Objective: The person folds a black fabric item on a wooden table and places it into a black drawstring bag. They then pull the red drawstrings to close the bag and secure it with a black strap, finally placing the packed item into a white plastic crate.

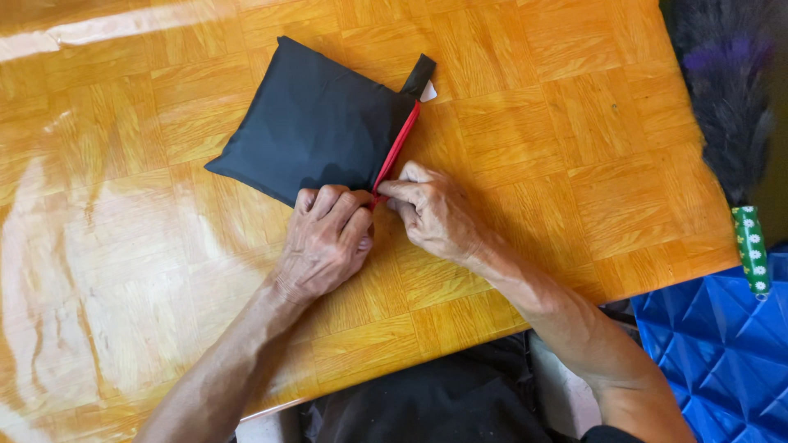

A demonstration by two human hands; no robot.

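Note:
A black fabric pouch (316,123) with a red zipper edge (399,143) lies on the glossy orange wooden table (574,123). A black loop tab and a small white tag stick out at its far right corner. My left hand (327,240) is closed over the pouch's near corner, fingers curled on the fabric. My right hand (432,211) pinches the near end of the red zipper edge between thumb and forefinger, right beside the left hand. Both forearms reach in from the table's near edge.
A dark feather duster (726,98) with a green patterned handle (751,250) lies at the table's right edge. A blue quilted surface (722,353) sits below the table at right. Dark clothing shows under the near edge.

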